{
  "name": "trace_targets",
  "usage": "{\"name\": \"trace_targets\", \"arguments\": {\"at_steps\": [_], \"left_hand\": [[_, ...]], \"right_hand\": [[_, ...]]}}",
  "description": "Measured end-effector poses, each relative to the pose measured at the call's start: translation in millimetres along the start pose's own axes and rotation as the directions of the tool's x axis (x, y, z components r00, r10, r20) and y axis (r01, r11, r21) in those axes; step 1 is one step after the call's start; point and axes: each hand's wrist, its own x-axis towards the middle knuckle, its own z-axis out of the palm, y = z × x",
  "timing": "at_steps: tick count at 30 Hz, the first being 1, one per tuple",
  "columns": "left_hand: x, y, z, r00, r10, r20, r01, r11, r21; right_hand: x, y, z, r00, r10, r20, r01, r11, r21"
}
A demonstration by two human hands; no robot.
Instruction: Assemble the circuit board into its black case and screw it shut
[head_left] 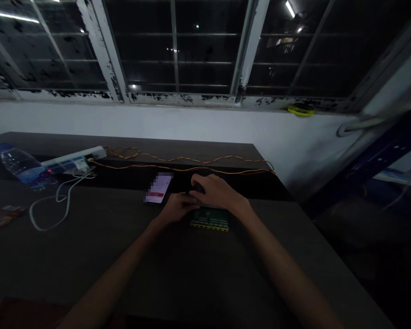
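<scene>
In the head view we see a dark wooden table (89, 256) in a dim room, and we take the green circuit board (209, 220) on it as our landmark. The board lies flat on the table, near the far edge of the front tabletop, with yellow markings along its near edge.

Our right hand (215, 193) lies on the far part of the board, palm down, fingers curled and pointing to the left. It covers the far half of the board. Our left hand (176, 208) is at the left edge of the board, touching the right hand or almost touching it. The two hands are close together over the board. The light is weak, so we cannot tell if the fingers are clamped on the board or on some small part of it.

Just to the left of the board and a little behind it, a smartphone (158, 188) lies with its screen lit. Behind the board, thin orange and yellow wires (178, 160) run across the rear part of the table. Far to the left of the board are a white power strip (73, 160), a white cable (60, 201) in loops, and a plastic water bottle (23, 171) lying on its side. Behind all, far from the board, is a white wall (192, 125) under a window with peeling frames (250, 50).
</scene>
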Motion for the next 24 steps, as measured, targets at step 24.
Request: {"name": "trace_targets", "arguments": {"at_steps": [24], "left_hand": [[4.2,6.6,1.5,0.996,-0.010,-0.093,0.008,1.000,-0.030]], "right_hand": [[4.7,-14.3,1.3,0.994,0.083,-0.071,-0.101,0.948,-0.303]]}}
